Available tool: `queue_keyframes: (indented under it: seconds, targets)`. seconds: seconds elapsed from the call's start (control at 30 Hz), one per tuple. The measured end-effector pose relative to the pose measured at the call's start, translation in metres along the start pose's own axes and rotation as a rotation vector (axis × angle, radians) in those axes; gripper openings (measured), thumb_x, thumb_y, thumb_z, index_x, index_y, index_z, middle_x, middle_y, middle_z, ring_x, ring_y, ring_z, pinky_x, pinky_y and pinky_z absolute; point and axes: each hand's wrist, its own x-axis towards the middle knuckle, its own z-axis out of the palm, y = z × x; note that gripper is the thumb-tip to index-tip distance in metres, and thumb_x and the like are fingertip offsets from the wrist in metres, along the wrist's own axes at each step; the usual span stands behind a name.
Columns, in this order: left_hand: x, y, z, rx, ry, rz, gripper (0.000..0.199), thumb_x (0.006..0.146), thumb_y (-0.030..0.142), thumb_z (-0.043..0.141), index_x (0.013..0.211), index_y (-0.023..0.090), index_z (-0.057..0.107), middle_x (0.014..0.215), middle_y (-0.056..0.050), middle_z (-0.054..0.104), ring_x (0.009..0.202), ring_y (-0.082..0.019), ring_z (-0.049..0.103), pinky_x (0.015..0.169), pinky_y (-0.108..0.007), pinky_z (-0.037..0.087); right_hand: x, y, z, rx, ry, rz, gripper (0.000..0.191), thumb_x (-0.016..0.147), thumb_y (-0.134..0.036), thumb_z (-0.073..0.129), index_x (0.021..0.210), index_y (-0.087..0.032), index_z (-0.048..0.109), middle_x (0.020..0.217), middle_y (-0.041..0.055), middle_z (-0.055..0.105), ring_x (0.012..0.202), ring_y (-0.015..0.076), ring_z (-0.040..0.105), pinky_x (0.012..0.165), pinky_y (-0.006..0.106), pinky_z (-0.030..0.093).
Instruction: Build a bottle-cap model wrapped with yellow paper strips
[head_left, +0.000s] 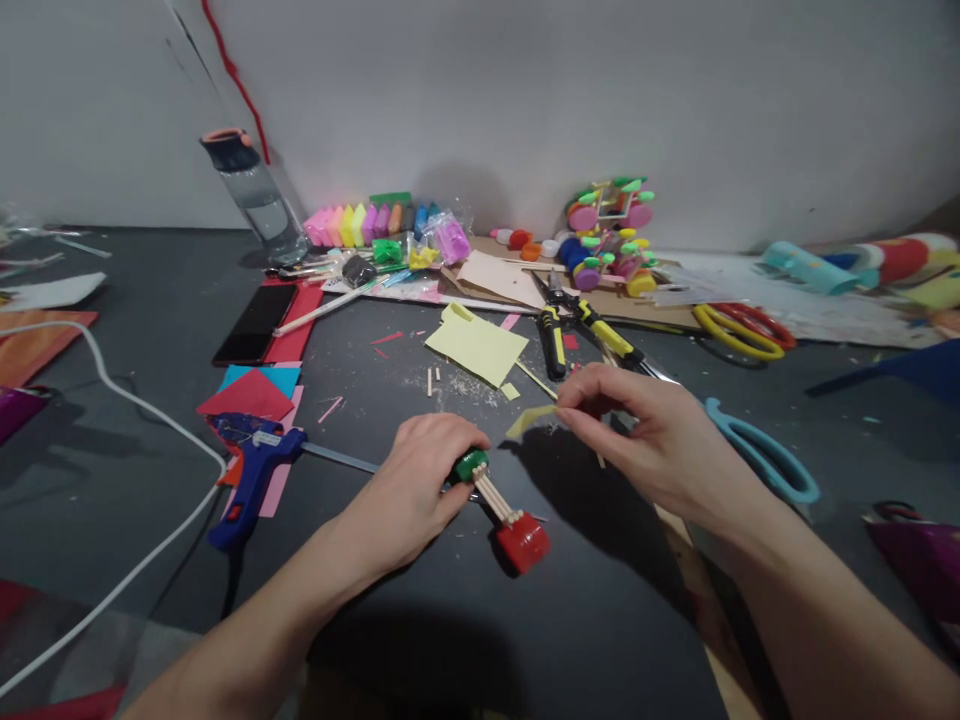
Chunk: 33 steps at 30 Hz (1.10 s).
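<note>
My left hand (420,475) is closed around the green end of a small craft piece: a green cap (472,465) and a red cap (523,544) joined by several thin wooden sticks (495,497). The red end points toward me, low over the dark table. Between thumb and index finger, my right hand (637,425) pinches a strip of yellow paper (529,421), its free end hanging left, apart from the craft piece. Beyond both hands lies a larger yellow paper sheet (478,343) with one cut corner, near small scraps and dust.
A blue glue gun (259,470) with a cable lies left, beside a phone (255,325). Yellow-black pliers (552,340) and blue-handled scissors (765,455) are behind and right of my right hand. A water bottle (259,200), clay blocks (360,222) and a colourful wheeled model (611,235) stand along the wall.
</note>
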Motion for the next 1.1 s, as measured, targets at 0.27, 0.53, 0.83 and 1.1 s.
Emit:
queue_keyframes:
  seconds: [0.27,0.53,0.83,1.1]
  targets:
    - [0.000,0.003,-0.010,-0.016,-0.031,-0.036,0.027,0.086,0.011,0.066,0.108,0.023,0.056,0.108,-0.003,0.065,0.099,-0.021,0.060,0.086,-0.038,0.047,0.003,0.023,0.006,-0.180,0.022,0.201,0.015,0.088,-0.033,0.058,0.090,-0.020,0.065,0.074,0.0045,0.067,0.062,0.0195,0.057,0.058,0.031,0.038]
    - [-0.003,0.006,-0.009,-0.148,0.283,-0.053,0.027,0.082,0.016,0.073,0.102,0.022,0.056,0.102,-0.001,0.061,0.093,-0.017,0.059,0.080,-0.030,0.046,-0.006,-0.002,-0.014,0.054,-0.345,0.119,0.049,0.074,-0.057,0.077,0.113,-0.029,0.066,0.106,-0.0010,0.071,0.076,0.0165,0.062,0.065,0.028,0.050]
    - [-0.007,0.012,-0.013,-0.717,0.257,-0.068,0.045,0.080,0.059,0.071,0.104,0.021,0.064,0.103,-0.005,0.062,0.097,-0.021,0.059,0.086,-0.032,0.046,-0.002,-0.010,-0.011,0.094,-0.283,-0.056,0.023,0.088,-0.040,0.065,0.107,-0.026,0.067,0.107,0.0019,0.071,0.094,0.0201,0.065,0.082,0.030,0.049]
    - [-0.003,0.016,-0.013,-1.474,-0.221,-0.405,0.046,0.086,0.053,0.065,0.104,0.012,0.070,0.092,-0.011,0.072,0.079,-0.021,0.070,0.071,-0.030,0.053,0.001,-0.012,-0.013,0.284,-0.345,-0.128,0.026,0.086,-0.040,0.072,0.109,-0.027,0.072,0.114,0.0068,0.069,0.106,0.0224,0.064,0.095,0.035,0.048]
